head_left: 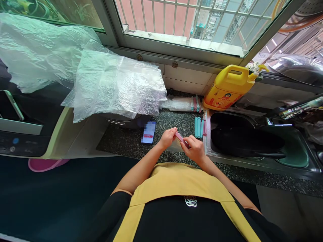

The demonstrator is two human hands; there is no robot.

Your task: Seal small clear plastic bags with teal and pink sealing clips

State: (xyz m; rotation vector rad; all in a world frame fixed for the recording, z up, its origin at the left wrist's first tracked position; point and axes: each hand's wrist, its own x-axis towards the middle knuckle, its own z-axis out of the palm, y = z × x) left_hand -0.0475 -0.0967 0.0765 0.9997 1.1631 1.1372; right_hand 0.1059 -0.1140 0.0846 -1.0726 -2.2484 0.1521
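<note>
A pink bag sealing clip (182, 139) is held between both hands above the dark speckled counter. My left hand (168, 138) pinches its upper left end. On the lower right end, my right hand (194, 148) has its fingers closed. Below the clip, between the hands, a clear plastic bag (175, 146) shows faintly; whether the clip is on it I cannot tell. Several teal clips (198, 127) and pink clips (204, 128) lie side by side to the right. Behind them, a pile of clear bags (178, 103) rests near the wall with clips at its right end.
A phone (148, 132) lies left of my hands. Plastic-covered appliances (118, 87) stand at the left. On the right, a yellow jug (227, 87) stands behind the sink (207, 134), which holds a black pan (247, 143). A barred window (176, 16) is ahead.
</note>
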